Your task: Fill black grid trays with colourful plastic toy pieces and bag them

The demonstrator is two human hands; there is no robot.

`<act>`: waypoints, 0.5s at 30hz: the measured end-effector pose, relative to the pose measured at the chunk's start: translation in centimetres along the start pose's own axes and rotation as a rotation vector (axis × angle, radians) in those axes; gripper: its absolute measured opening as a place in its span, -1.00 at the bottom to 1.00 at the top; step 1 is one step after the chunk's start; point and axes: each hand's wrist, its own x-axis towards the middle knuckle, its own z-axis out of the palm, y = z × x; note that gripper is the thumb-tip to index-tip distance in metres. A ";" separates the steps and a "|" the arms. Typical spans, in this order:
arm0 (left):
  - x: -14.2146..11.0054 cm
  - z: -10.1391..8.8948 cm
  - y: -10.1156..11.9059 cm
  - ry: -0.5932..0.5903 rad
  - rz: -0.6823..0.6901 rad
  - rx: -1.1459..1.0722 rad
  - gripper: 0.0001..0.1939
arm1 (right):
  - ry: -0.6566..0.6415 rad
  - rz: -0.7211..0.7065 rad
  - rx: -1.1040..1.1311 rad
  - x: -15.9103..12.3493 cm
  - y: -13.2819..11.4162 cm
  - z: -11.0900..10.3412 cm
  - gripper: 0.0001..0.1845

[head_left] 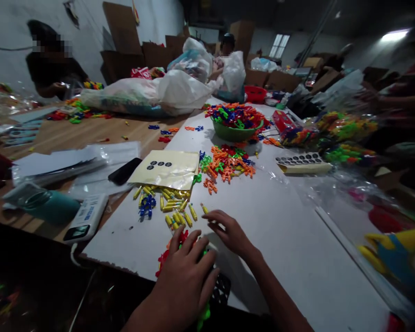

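Note:
My left hand (190,267) is spread, palm down, over a small heap of red, green and orange plastic figures (162,262) near the table's front edge. Its palm side and part of the heap are hidden. My right hand (230,232) reaches in from the right with its fingers apart. The fingertips are close to a single small yellow tube (204,208); I cannot tell whether they touch it. More yellow tubes (174,205) lie in a loose group just beyond my hands, beside a few blue plastic figures (147,205).
A cream sheet with dark round stickers (166,168) lies behind the tubes. Beyond are loose orange figures (224,168) and a heaped green bowl (233,133). Left stand a phone (124,171), a white power bank-like device (87,219) and a teal bottle (53,207). Other people work around.

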 end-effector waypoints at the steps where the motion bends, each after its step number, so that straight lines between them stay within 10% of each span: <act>1: -0.3 -0.2 -0.5 0.007 0.006 0.011 -0.79 | -0.043 -0.110 -0.004 2.8 0.4 1.6 -0.69; 9: -2.3 1.2 -3.9 0.276 -0.028 0.081 -0.82 | -0.305 -0.525 -0.520 18.2 -0.3 18.6 -0.41; 15: -2.8 1.1 -7.2 0.350 -0.101 0.166 -0.81 | -0.184 -0.252 -0.633 19.4 0.1 16.7 -0.54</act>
